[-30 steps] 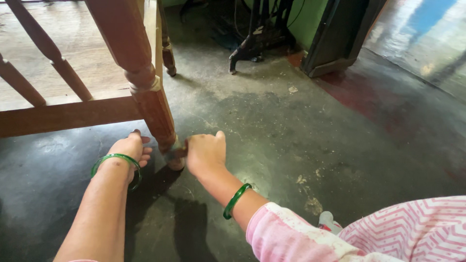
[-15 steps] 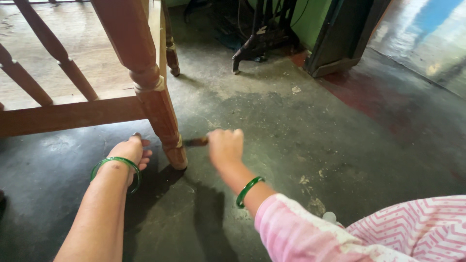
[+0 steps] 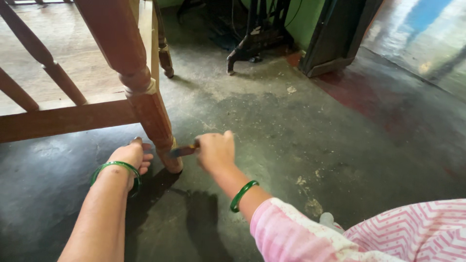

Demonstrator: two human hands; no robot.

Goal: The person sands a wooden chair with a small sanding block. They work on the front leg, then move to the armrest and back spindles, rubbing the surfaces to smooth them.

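**Brush at the foot of a turned wooden leg**

The right hand (image 3: pixel 215 151) is closed in a fist around the handle of a small dark brush (image 3: pixel 182 151), whose tip points left and meets the lower end of the reddish-brown turned wooden furniture leg (image 3: pixel 154 116), just above where the leg stands on the floor. The left hand (image 3: pixel 130 156) lies flat on the grey, stained concrete floor (image 3: pixel 291 140) just to the left of that leg, fingers loosely spread and holding nothing; its fingertips sit close to the base of the leg. Each wrist wears a green glass bangle (image 3: pixel 241 195), and a pink-and-white zigzag sleeve (image 3: pixel 340 237) covers the right upper arm. A horizontal wooden rail (image 3: pixel 63 119) runs left from the leg, with slanted spindles above it. Farther back stand a dark metal stand (image 3: pixel 252 34) and a green wall (image 3: pixel 310 19).

The risks, as I judge them: the brush tip is very near the floor, so a stroke carried too low could smear onto the concrete. The left fingers rest so close to the leg that a wide sweep could catch them. The bangle on the right wrist hangs loose and could knock the leg if the hand turns inward.
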